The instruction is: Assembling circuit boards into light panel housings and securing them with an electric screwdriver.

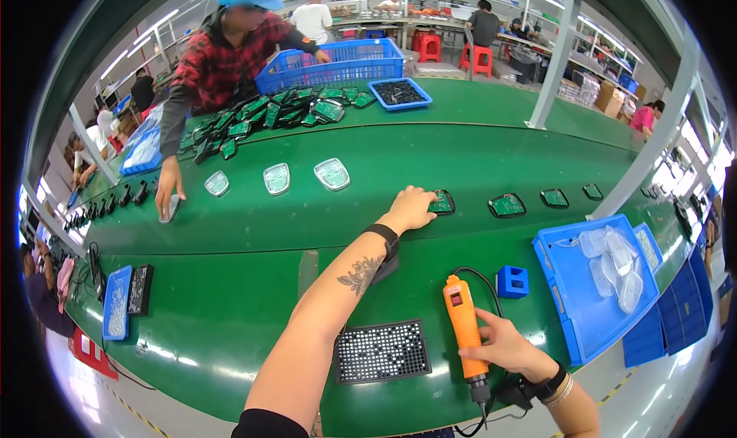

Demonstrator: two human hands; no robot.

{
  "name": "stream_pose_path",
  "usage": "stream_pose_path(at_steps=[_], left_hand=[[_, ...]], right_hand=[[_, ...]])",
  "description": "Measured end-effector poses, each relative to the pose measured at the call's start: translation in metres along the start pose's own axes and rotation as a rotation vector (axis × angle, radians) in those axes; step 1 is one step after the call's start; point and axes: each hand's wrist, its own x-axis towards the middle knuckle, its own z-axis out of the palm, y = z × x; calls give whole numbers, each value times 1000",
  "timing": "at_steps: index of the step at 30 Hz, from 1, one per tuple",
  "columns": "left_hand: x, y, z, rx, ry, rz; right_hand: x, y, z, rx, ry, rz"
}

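Note:
My left hand (pixel 412 208) reaches across the green work surface, fingers curled onto the left edge of a green circuit board in a black housing (pixel 443 201); part of the board is hidden under the fingers. My right hand (pixel 503 343) is closed round an orange electric screwdriver (pixel 461 309), its bit pointing down near the front edge of the table. Between my forearms lies a black tray with a grid of holes (pixel 383 351), many showing white. A small blue block with a hole (pixel 512 282) stands just beyond the screwdriver.
Right of my left hand sit further housed boards (pixel 507 205). Clear plastic covers (pixel 332 174) lie leftward, where a co-worker's hand (pixel 170 186) touches one. A blue tray of clear parts (pixel 559 307) and a metal post (pixel 652 131) stand right. Behind are piled boards (pixel 269 114) and a blue crate (pixel 330 66).

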Motion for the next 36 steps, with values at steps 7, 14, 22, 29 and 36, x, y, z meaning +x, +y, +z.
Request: stream_pose_path(at_steps=[7, 14, 22, 29, 36], left_hand=[[-60, 0, -59, -6, 107, 20], [-262, 90, -178, -67, -15, 159], [-386, 150, -120, -316, -152, 8], [-382, 155, -79, -310, 10, -118], [-377, 155, -79, -327, 17, -139]], right_hand=[[-54, -54, 16, 734, 89, -603], [-42, -97, 39, 744, 527, -1005], [-12, -101, 72, 494, 518, -1028], [-3, -87, 76, 448, 510, -1005], [-5, -83, 77, 379, 507, -977]])
